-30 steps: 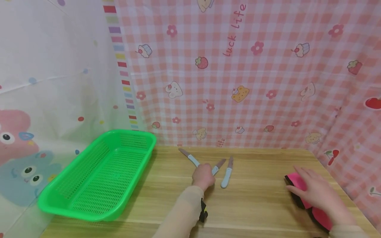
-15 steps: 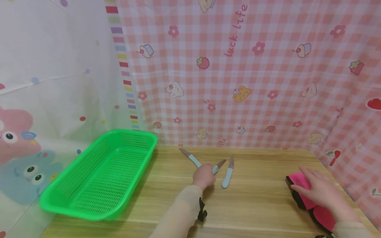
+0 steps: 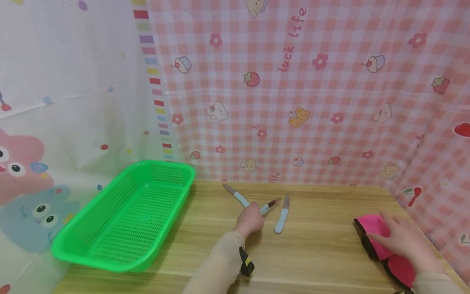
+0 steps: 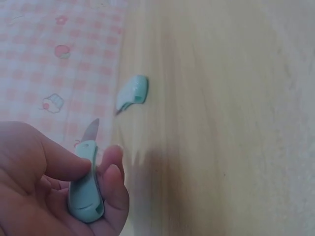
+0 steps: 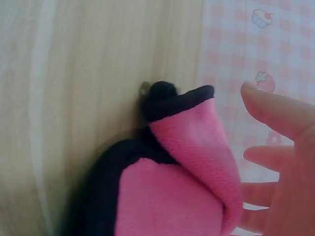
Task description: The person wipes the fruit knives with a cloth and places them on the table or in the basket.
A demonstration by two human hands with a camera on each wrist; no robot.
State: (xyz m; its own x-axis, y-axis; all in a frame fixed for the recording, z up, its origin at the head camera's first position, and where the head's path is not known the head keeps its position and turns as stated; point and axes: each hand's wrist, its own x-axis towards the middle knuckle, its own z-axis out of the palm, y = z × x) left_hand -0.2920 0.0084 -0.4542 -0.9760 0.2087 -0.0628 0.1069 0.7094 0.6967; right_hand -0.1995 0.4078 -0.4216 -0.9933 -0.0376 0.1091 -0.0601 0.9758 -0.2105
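My left hand (image 3: 250,219) grips a small knife (image 3: 269,207) by its pale blue handle, the blade pointing away to the right. In the left wrist view the thumb and curled fingers of the left hand (image 4: 54,182) close round the held knife (image 4: 86,184). A second knife (image 3: 239,198) lies to the left, its handle end behind the hand. A third knife (image 3: 282,215) lies just right. My right hand (image 3: 402,241) has its fingers extended at the right side of a pink fleece piece with black trim (image 3: 374,232); in the right wrist view the fingers are spread beside it.
A green perforated plastic basket (image 3: 147,267) stands on the left of the wooden table (image 3: 312,257). A pink checked curtain (image 3: 271,102) hangs along the back and right, and a white patterned curtain (image 3: 80,122) on the left.
The right hand has slid a little to the right over the pink fleece piece. The left hand keeps its grip, and the held knife's blade has turned slightly. The head view has shifted a little.
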